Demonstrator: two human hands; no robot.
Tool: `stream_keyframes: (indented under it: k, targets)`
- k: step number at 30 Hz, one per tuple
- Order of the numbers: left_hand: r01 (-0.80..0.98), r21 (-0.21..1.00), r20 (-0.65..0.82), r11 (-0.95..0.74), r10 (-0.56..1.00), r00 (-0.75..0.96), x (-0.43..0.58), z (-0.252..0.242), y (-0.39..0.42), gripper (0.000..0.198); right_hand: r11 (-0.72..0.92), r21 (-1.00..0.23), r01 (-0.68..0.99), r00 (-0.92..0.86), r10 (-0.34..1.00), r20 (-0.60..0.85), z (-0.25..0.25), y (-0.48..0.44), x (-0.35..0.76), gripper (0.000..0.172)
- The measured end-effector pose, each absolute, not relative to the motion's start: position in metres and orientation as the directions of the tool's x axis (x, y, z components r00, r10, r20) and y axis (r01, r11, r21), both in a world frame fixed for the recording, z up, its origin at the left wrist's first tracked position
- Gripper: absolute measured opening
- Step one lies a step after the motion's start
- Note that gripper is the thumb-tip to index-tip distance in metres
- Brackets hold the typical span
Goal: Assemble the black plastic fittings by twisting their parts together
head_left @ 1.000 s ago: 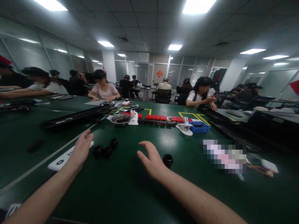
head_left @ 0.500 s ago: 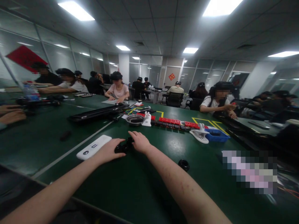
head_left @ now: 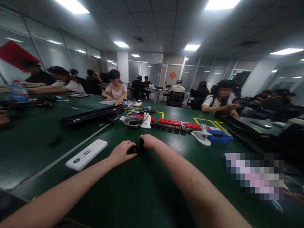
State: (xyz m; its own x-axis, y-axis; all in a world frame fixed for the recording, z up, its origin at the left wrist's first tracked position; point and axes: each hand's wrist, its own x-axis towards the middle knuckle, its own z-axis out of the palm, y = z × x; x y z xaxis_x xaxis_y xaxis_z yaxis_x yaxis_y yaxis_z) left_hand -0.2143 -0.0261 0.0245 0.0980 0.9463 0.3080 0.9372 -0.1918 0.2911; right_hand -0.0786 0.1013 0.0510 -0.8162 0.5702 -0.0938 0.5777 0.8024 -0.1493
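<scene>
Over the middle of the green table (head_left: 118,196), my left hand (head_left: 122,153) has its fingers wrapped round a black round object (head_left: 132,149). Just to its right, my right hand (head_left: 148,141) grips a small black piece (head_left: 142,142), mostly covered by its fingers. A narrow gap separates the two black parts. Left of my left hand lies a white power bank (head_left: 86,155). The black ring seen earlier at the right does not show; my right forearm covers that area.
Beyond my hands stand a metal bowl (head_left: 133,121), a white clip stand (head_left: 146,121), a row of red blocks (head_left: 170,122), another white clip (head_left: 202,136) and a blue tray (head_left: 219,138). A long black casing (head_left: 92,115) lies at the left. People sit around the tables.
My hands have drawn the black pieces apart, where before they were together. The view has shifted, so the power bank sits further left of my left hand.
</scene>
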Motion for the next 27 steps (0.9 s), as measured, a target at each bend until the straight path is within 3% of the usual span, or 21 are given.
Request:
stream_keyframes:
  k: [10,17,27]
  targets:
    - [0.895,0.296,0.353,-0.334,0.909,0.222,-0.107,0.012,0.094,0.034,0.594,-0.065,0.802,-0.594,0.780,-0.197,0.056,0.169,0.058,0.025]
    - [0.861,0.309,0.350,-0.404,0.890,0.292,-0.053,0.006,0.140,0.034,0.481,-0.093,0.872,-0.489,0.866,-0.100,0.042,0.186,0.133,0.025]
    - [0.824,0.300,0.346,-0.480,0.860,0.375,-0.039,0.008,0.140,0.036,0.490,-0.225,0.842,-0.491,0.869,0.057,0.028,0.190,0.134,0.024]
